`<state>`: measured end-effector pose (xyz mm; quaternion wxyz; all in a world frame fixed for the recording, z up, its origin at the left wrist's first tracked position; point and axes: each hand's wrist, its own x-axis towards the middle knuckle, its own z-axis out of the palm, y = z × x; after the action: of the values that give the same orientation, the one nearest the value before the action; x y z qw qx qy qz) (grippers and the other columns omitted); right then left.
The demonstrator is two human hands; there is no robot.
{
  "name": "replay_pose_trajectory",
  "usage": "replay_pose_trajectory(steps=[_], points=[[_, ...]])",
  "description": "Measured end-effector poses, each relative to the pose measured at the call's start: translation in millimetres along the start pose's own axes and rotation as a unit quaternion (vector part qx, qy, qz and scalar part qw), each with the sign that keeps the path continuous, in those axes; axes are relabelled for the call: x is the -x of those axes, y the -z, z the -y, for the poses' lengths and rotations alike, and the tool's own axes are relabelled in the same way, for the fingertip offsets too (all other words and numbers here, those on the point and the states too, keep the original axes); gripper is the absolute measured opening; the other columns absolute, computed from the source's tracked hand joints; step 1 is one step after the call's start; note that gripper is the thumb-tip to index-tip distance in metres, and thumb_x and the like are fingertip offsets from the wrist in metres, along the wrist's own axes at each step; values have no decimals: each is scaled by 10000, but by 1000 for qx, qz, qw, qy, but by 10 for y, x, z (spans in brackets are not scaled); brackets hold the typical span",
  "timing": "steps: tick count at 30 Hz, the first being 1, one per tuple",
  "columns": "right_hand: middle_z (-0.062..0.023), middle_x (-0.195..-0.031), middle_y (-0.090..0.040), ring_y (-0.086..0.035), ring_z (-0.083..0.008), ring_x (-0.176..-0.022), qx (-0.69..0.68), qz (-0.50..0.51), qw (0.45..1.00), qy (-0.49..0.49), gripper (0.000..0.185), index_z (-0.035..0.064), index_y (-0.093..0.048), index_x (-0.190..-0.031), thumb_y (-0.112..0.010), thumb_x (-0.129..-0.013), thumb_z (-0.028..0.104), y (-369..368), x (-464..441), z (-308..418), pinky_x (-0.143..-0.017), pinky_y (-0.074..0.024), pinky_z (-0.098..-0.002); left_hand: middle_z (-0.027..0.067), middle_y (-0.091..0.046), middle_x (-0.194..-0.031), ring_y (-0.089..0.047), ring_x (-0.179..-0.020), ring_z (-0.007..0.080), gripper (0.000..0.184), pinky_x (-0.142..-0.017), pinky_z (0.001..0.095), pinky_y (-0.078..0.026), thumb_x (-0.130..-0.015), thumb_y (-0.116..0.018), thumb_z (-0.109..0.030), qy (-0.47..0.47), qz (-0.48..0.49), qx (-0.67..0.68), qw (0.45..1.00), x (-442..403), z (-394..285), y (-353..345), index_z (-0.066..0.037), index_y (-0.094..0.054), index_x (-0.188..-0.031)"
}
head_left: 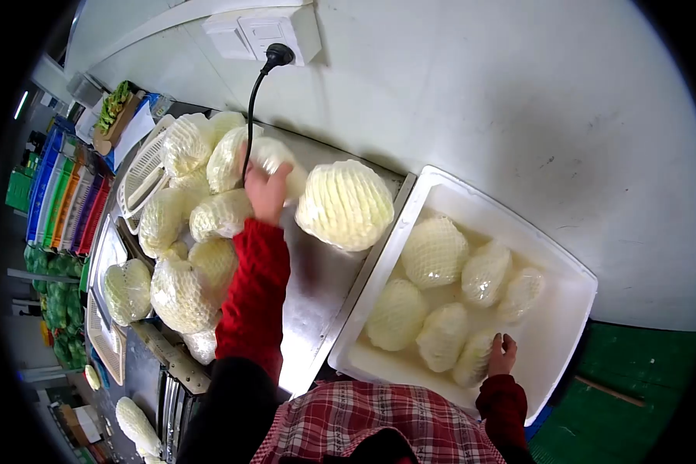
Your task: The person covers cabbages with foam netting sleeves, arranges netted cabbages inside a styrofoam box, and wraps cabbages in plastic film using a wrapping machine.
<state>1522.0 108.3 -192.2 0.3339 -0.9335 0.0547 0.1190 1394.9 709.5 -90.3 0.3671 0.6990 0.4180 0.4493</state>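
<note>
Pale yellow produce, each piece in a white foam net and clear film, lies heaped on a steel counter (317, 286). In the heap my left hand (266, 189) has its thumb and fingers around a blurred net-wrapped piece (280, 161); a black cord hangs before it. A large net-wrapped piece (345, 206) is beside the white tub (572, 309). Inside the tub, several wrapped pieces sit in cloudy liquid. My right hand (503, 356) has bent fingers against the right side of the nearest net-wrapped piece (474, 359); its far side is hidden.
A black plug (279, 54) sits in a wall socket (236, 39) above the counter. White plastic baskets (143, 182) stand behind the heap. Stacked coloured crates (62, 185) and net bags of green produce (58, 298) are further left. Green flooring (634, 387) lies right of the tub.
</note>
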Motion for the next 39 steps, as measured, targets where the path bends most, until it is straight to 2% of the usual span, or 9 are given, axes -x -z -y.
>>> replay_pose_trajectory(steps=[6, 8, 13, 20, 24, 30, 34, 36, 39], points=[[-228, -1139, -582, -524, -358, -1101, -62, 10, 996, 61, 409, -28, -578, -1157, -610, -903, 291, -189, 2, -58, -945, -428, -434, 198, -444, -1370, -393, -1293, 338, 798, -1107, 422, -303, -726, -788, -382, -83, -120, -198, 969, 71, 648, 107, 1, -470, -1350], [-229, -1136, -577, -501, -394, -1111, 30, 7, 994, 100, 418, 4, -588, -1160, -621, -889, 320, -66, 45, 33, -990, -393, -447, 168, -499, -1303, -525, -1147, 309, 723, -983, 411, -444, -706, -826, -211, -17, -74, -10, 997, -119, 708, 134, -5, -497, -1316], [-203, -1241, -521, -489, -358, -1155, 26, 57, 997, 43, 496, 12, -554, -1208, -634, -879, 375, 246, 38, 19, -994, -405, -409, 133, -571, -1217, -595, -821, 185, 640, -659, 317, -511, -711, -822, -108, -81, -53, 31, 995, 443, -854, 225, -21, -535, -1277], [-108, -942, -665, -628, -182, -845, -208, 92, 972, 59, 415, -40, -595, -1128, -628, -918, 317, 453, -150, 24, -780, -489, -290, 140, -529, -1274, -591, -1073, 243, 633, -918, 338, -536, -745, -737, 7, -163, 29, 85, 983, 1420, -2267, 328, -33, -478, -1321], [-133, -1110, -613, -603, -189, -957, -361, 192, 912, 25, 592, 17, -493, -1325, -482, -962, 485, 1055, -138, 766, -840, -481, -322, 134, -507, -1274, -538, -1143, 273, 634, -920, 397, -520, -708, -680, 29, 8, 309, 151, 939, 2198, -2559, -344, -45, -494, -1309], [-136, -1137, -611, -595, -192, -986, -405, 185, 895, -14, 622, 11, -513, -1309, -497, -948, 517, 1469, -346, 571, -872, -476, -321, 201, -529, -1178, -599, -1025, 226, 805, -858, 298, -507, -762, -785, -129, 285, 561, 366, 686, 3994, -2323, -1573, 69, -286, -1362], [-183, -1160, -617, -577, -247, -1062, -221, 219, 945, -105, 686, -12, -572, -1243, -426, -941, 587, 1303, -482, -129, -940, -438, -346, 234, -535, -1200, -594, -1063, 241, 878, -862, 313, -505, -771, -785, -192, 289, 641, 323, 634, 4613, -1861, -1951, 87, -233, -1394], [-214, -1179, -615, -593, -334, -1053, -78, 139, 986, -42, 688, -37, -560, -1241, -413, -944, 567, 1214, -470, -255, -962, -422, -382, 266, -533, -1224, -596, -1074, 278, 934, -876, 332, -498, -776, -781, -268, 32, 660, 188, 727, 4692, -1709, -2106, 80, -204, -1424], [-247, -1140, -624, -591, -383, -1059, -78, 107, 988, -74, 650, -29, -571, -1225, -356, -968, 528, 1049, -494, -358, -961, -419, -393, 345, -479, -1221, -614, -979, 412, 898, -829, 422, -517, -772, -759, -366, 22, 705, 101, 702, 4594, -1766, -2174, 88, -263, -1367]])
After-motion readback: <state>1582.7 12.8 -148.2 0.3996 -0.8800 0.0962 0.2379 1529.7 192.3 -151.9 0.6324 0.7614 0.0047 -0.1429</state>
